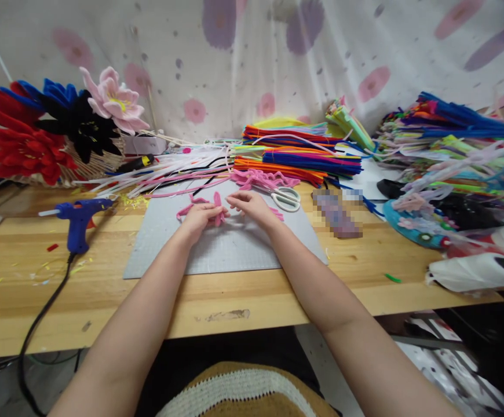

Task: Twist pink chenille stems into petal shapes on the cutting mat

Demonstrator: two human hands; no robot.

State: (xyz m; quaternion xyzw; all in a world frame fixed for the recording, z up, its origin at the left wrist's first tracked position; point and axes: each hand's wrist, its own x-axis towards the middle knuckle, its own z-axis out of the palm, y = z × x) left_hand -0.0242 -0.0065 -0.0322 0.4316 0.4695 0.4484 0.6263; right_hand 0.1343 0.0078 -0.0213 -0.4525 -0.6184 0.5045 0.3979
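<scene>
My left hand (200, 220) pinches a pink chenille stem (218, 202) bent into loops, held over the grey cutting mat (165, 255). More pink loops trail to the left of those fingers. My right hand (252, 205) is just to the right, its fingers curved and slightly apart, with nothing visible in them. Past it lies a heap of pink bent stems (265, 178), beside scissors with pale handles (287, 199). A few short pink pieces (277, 214) rest on the mat, partly hidden by my right hand.
A blue glue gun (79, 223) stands at left, its cord running off the table's front edge. Chenille flowers (113, 99) fill the back left. Bundles of coloured stems (295, 159) lie behind the mat. A white spool (473, 272) sits at right.
</scene>
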